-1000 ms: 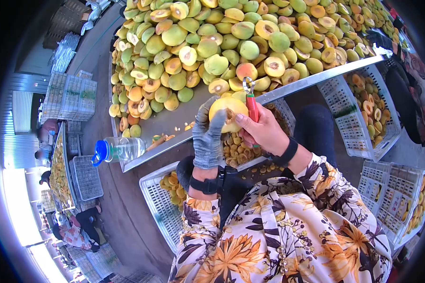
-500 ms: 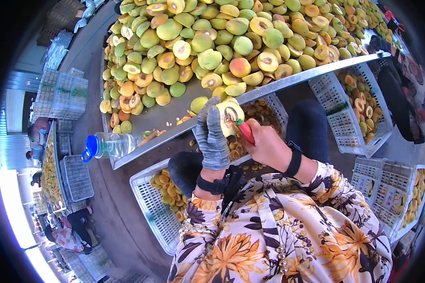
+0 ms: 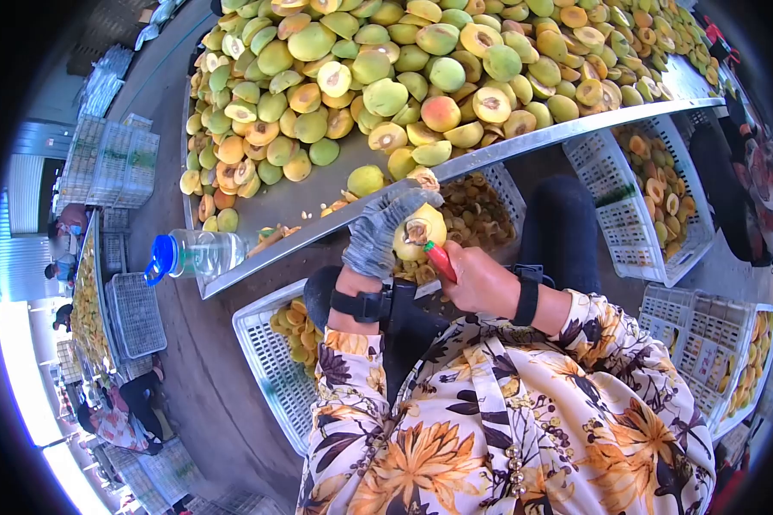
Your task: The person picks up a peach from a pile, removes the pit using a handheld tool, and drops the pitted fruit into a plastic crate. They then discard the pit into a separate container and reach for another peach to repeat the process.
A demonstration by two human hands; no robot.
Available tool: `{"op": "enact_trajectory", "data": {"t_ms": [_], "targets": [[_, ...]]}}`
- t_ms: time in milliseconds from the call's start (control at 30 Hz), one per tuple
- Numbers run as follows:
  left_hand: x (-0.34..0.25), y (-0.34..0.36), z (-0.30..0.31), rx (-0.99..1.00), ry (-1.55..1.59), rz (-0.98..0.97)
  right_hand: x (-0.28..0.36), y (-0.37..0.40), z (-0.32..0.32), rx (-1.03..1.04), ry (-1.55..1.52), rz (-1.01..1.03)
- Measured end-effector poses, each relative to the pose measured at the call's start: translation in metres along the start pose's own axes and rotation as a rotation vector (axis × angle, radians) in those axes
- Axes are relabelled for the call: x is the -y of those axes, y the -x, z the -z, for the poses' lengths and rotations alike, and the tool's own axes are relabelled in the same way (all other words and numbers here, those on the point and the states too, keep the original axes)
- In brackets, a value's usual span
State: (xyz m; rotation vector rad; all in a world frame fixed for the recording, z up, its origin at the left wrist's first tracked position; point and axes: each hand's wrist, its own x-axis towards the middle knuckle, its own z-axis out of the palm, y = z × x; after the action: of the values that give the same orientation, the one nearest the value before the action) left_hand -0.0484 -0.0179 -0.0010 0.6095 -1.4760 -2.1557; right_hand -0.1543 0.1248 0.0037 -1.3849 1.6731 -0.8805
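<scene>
My left hand (image 3: 378,232), in a grey knit glove, grips a halved yellow peach (image 3: 433,225) with the cut face toward me. A brown, rough hollow shows in the middle of that face. My right hand (image 3: 483,279) is bare and closed around a pitting tool (image 3: 441,261) with a red handle and green collar. Its working end is at the brown centre of the fruit, partly hidden there. A brownish fruit piece (image 3: 423,178) shows just past the gloved fingers, by the metal table's rim (image 3: 489,155).
Halved peaches (image 3: 386,97) are heaped on the table. A blue-capped bottle (image 3: 202,254) stands near its left corner. White crates with fruit stand at my left knee (image 3: 270,378) and to the right (image 3: 644,206). A scrap crate (image 3: 508,193) is under the rim. People (image 3: 124,416) work far left.
My left hand has tilted over, its fingers now curling across the top of the peach half. The peach half and the tool tip have shifted slightly lower; the tool's loop is now less visible.
</scene>
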Motion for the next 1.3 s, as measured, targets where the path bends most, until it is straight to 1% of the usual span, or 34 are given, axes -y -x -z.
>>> {"op": "enact_trajectory", "data": {"t_ms": [33,100,133,167,233,267,300,367,400,467,533,600,633,700,767,800,833,867,900,967,1000,1033,1067,1100,1167,1200,1267,1300], "targets": [[0.004,0.001,0.002,-0.008,-0.004,-0.003,-0.002,-0.003,-0.001,-0.001,-0.019,0.009],[0.012,0.006,0.002,-0.124,-0.283,-0.175,-0.002,-0.007,0.000,0.016,-0.024,-0.012],[0.022,0.007,0.007,-0.231,-0.280,-0.148,-0.001,-0.008,0.000,0.011,-0.042,0.005],[0.016,0.011,0.001,-0.234,-0.282,-0.149,0.000,-0.010,0.001,0.004,-0.059,0.024],[-0.001,0.024,-0.017,-0.361,0.258,-0.059,0.000,-0.012,0.001,0.029,-0.054,0.037],[0.002,0.026,-0.020,-0.424,0.191,-0.079,0.000,-0.010,-0.001,0.059,-0.048,0.042],[0.006,0.026,-0.020,-0.433,0.194,-0.075,0.001,-0.009,-0.003,0.069,-0.050,0.039],[0.012,0.020,-0.017,-0.576,0.259,-0.069,0.004,-0.009,-0.004,0.096,-0.032,0.005],[0.015,0.018,-0.016,-0.599,0.275,-0.080,0.003,-0.011,-0.006,0.098,-0.030,0.008],[0.026,0.019,-0.009,-0.581,0.226,-0.108,0.001,-0.010,-0.011,0.107,-0.079,-0.004],[0.032,0.019,-0.003,-0.559,0.174,-0.137,-0.001,-0.009,-0.010,0.114,-0.056,0.005],[0.026,0.019,0.001,-0.442,0.193,-0.036,-0.002,-0.009,-0.011,0.120,-0.035,0.016],[0.024,0.020,0.004,-0.442,0.194,-0.029,-0.004,-0.008,-0.013,0.115,0.014,0.043],[0.017,0.019,0.009,-0.246,0.220,0.108,0.004,-0.008,-0.011,0.118,0.068,0.074],[0.018,0.018,0.006,-0.273,0.213,0.078,0.017,-0.008,-0.007,0.293,-0.264,-0.227],[0.021,0.018,0.005,-0.320,0.216,0.011,0.018,-0.010,-0.007,0.297,-0.266,-0.225],[0.024,0.019,0.004,-0.365,0.218,-0.053,0.018,-0.010,-0.008,0.416,-0.467,-0.333],[0.024,0.020,0.003,-0.414,0.169,-0.065,0.020,-0.012,-0.006,0.530,-0.668,-0.441],[0.025,0.019,0.002,-0.413,0.170,-0.061,0.022,-0.012,-0.003,0.529,-0.670,-0.445],[0.027,0.016,0.001,-0.423,0.146,-0.119,0.029,-0.015,0.003,0.581,-0.832,-0.563],[0.031,0.016,0.007,-0.343,0.177,-0.081,0.027,-0.016,0.005,0.585,-0.832,-0.566],[0.035,0.015,0.011,-0.348,0.177,-0.080,0.024,-0.017,0.008,0.637,-0.907,-0.572],[0.039,0.013,0.013,-0.301,0.254,-0.051,0.022,-0.018,0.009,0.687,-0.983,-0.576],[0.042,0.012,0.014,-0.251,0.329,-0.022,0.022,-0.017,0.008,0.689,-0.984,-0.575],[0.047,0.013,0.012,-0.257,0.329,-0.023,0.021,-0.017,0.006,0.681,-1.007,-0.618],[0.048,0.014,0.011,-0.262,0.375,0.010,0.022,-0.016,0.003,0.684,-1.007,-0.620],[0.048,0.015,0.008,-0.273,0.422,0.043,0.023,-0.015,-0.005,0.567,-0.827,-0.584],[0.046,0.016,0.006,-0.297,0.455,0.067,0.020,-0.013,-0.010,0.573,-0.828,-0.586]]}}
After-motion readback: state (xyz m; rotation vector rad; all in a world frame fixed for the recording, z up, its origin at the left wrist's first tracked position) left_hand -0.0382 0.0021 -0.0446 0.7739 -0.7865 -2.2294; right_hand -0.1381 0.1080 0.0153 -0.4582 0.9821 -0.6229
